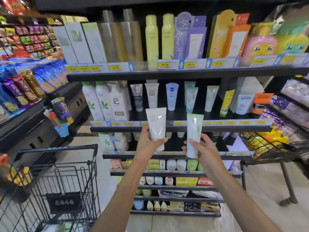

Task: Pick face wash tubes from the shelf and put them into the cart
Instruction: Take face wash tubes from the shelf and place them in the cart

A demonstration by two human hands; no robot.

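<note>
Tubes are held one per hand in front of the shelf unit. Left hand (151, 141) grips a white tube (156, 126) near its lower end, thumb across the front and fingers curled behind; the tube stands upright with its flat crimped end uppermost. Right hand (204, 146) grips a pale green tube (194, 134) in the same way, fingers wrapped round its lower half; this tube is also upright, tilted slightly. The two tubes are near each other but apart, both level with the front edge of the face wash shelf (217, 128).

On that shelf, further tubes stand in a row behind the held pair, including a grey tube (137, 97), a blue-capped white tube (171, 96) and a yellow-green tube (226, 102). Tall white bottles (93, 102) stand at the left end of the row.

Cart (66, 173), black wire, stands near left, below and left of the left hand. A second wire basket (267, 144) with yellow goods is at far right
</note>
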